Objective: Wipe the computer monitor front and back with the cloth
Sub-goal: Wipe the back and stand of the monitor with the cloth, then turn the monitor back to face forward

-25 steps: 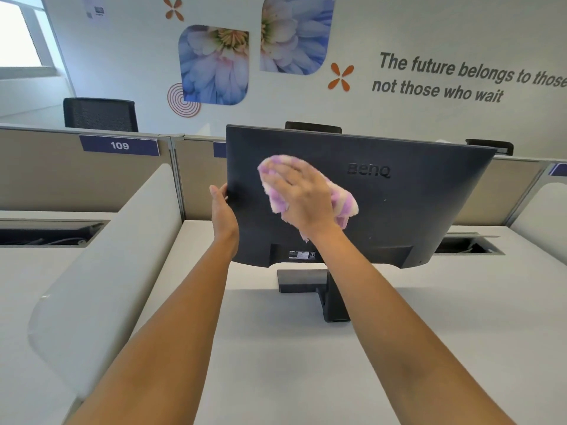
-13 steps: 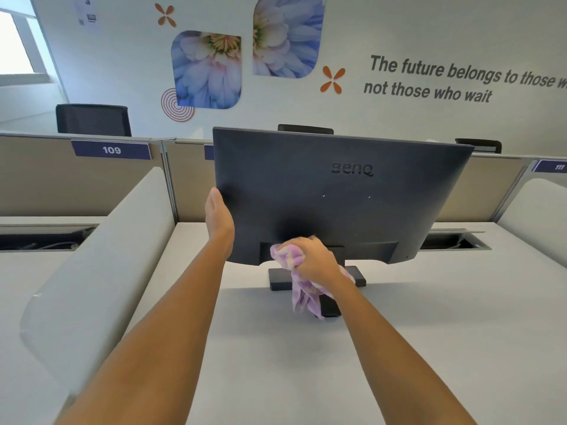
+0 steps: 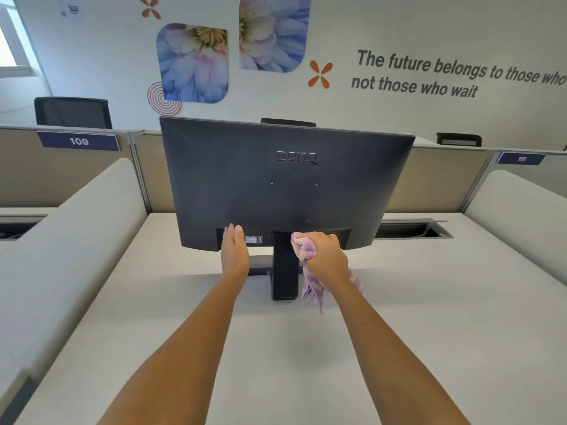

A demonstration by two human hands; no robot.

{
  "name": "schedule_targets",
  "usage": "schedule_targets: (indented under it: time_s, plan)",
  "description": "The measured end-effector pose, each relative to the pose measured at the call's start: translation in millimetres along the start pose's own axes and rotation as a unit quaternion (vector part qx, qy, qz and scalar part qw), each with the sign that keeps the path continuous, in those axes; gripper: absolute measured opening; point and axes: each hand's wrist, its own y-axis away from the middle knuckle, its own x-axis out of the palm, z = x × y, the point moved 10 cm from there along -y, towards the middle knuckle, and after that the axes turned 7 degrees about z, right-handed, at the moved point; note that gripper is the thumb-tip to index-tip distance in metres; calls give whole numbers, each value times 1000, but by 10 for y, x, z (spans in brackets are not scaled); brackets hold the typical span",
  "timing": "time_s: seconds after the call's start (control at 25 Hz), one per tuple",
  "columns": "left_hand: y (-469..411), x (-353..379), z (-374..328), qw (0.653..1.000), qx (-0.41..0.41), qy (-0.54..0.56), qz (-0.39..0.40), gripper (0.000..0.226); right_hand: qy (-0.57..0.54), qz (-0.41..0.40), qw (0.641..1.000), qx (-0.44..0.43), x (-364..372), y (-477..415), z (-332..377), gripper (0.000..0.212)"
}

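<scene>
The black monitor stands on the desk with its back side facing me, the logo in the upper middle. Its stand runs down to the desk between my hands. My right hand is closed around a bunched pink and purple cloth at the monitor's lower edge, just right of the stand, and a tail of the cloth hangs under my wrist. At the bottom edge left of the stand, my left hand rests flat with its fingers straight. The screen side is hidden.
The white desk has low grey side dividers left and right. A beige partition runs behind the monitor. An open cable slot lies at the back right. Black office chairs show beyond the partition.
My left hand left the monitor's left edge and moved to its bottom edge by the stand. My right hand brought the cloth from the upper back down to the lower edge, then right of the stand.
</scene>
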Motion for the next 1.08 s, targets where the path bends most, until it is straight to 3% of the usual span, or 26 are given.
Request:
schedule_targets:
  time_s: [0.08,0.28,0.4,0.48,0.56,0.6,0.88,1.08]
  plan:
    - [166,228,66,1000,-12,-6,10,50,0,40,998,39,-1,102,-328,44]
    - [533,769,268,998,-57,3,39,49,33,30,999,-1,-172,402,-1008,48]
    - [662,996,299,998,-37,-21,54,49,166,40,984,39,-220,496,-1451,39]
    - [733,1108,279,997,-22,-53,56,51,240,90,963,86,-194,553,-1783,64]
    - [778,1193,282,996,-15,-73,56,52,205,183,952,138,-67,665,-2101,104]
    - [797,1234,285,995,-13,-81,57,52,174,215,948,158,-8,728,-2218,113]
    - [818,1366,274,993,-13,-102,53,52,152,237,949,143,178,827,-2513,84]
    - [736,1339,115,989,19,-140,49,51,164,80,980,84,-383,480,-1985,63]
